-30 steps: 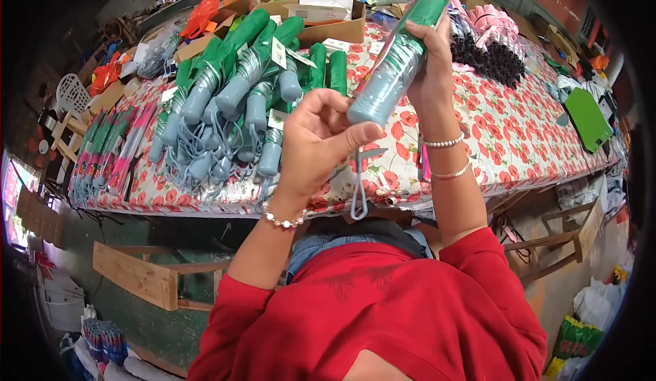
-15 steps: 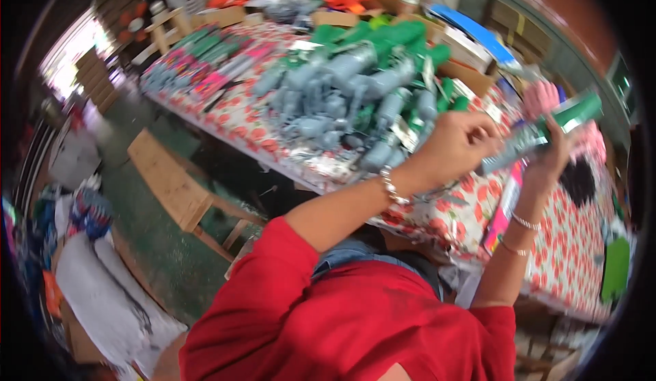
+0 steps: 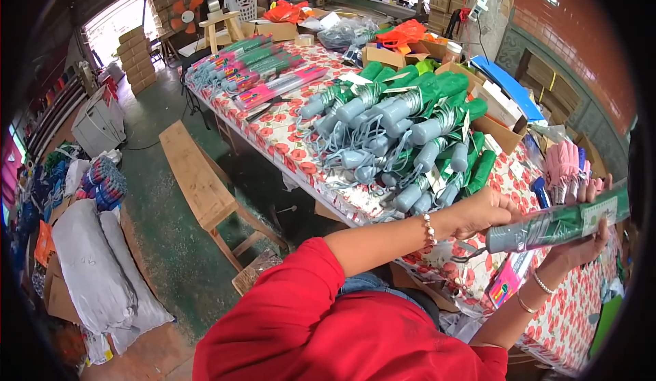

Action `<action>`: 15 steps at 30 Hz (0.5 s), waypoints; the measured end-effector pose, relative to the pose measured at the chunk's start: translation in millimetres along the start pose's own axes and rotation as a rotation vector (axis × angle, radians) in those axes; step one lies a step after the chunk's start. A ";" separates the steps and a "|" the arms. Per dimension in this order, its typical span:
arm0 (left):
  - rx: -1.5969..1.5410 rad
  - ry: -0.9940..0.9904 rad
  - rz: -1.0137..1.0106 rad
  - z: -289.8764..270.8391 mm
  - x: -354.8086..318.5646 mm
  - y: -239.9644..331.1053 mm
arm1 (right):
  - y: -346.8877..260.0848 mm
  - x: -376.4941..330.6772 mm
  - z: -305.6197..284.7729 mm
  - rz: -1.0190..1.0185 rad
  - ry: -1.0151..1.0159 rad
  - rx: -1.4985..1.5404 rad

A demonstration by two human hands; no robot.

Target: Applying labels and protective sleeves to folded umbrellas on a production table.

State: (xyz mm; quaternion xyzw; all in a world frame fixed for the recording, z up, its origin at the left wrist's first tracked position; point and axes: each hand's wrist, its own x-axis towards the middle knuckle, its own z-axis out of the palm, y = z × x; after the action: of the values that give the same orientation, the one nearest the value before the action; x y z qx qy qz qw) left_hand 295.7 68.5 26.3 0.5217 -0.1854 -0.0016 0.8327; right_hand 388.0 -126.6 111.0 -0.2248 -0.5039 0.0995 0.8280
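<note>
My right hand [image 3: 581, 248] grips a folded green umbrella [image 3: 540, 233] with a grey handle, held tilted over the right part of the table. A clear plastic sleeve seems to cover it, and a pale label shows near its green end. Close to the handle end is my left hand [image 3: 482, 213], its fingers pinched together; what they hold, if anything, is hidden. A dark strap hangs just below those fingers. Left of my hands lies a heap of folded green umbrellas [image 3: 427, 129] with grey handles and looped cords.
A flowered tablecloth [image 3: 290, 135] covers the table. Wrapped packs with pink ends [image 3: 283, 88] lie at its far left, pink umbrellas [image 3: 562, 162] at the right. Cartons [image 3: 386, 56] stand behind. A wooden bench [image 3: 195, 176] and white sacks [image 3: 89, 265] are on the floor, left.
My view has shifted to take in more of the room's far side. The umbrella is now more level in my right hand, and my left hand has come close to its handle end.
</note>
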 end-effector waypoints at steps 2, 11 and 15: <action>-0.042 -0.053 -0.086 0.2 -1.3 3.6 | -3.8 -1.2 -6.9 0.027 -0.201 0.090; -0.040 -0.091 0.068 2.7 5.3 -10.6 | -10.0 -9.0 19.9 -0.165 0.215 -0.243; 0.098 -0.033 0.149 2.3 8.8 -38.4 | -13.3 -11.2 19.9 -0.166 0.240 -0.266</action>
State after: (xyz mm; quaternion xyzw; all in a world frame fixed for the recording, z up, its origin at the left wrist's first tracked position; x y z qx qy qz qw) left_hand 310.5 47.3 -3.4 0.5466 -0.2373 0.0605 0.8008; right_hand 364.4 -137.3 116.3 -0.3000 -0.4270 -0.0640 0.8506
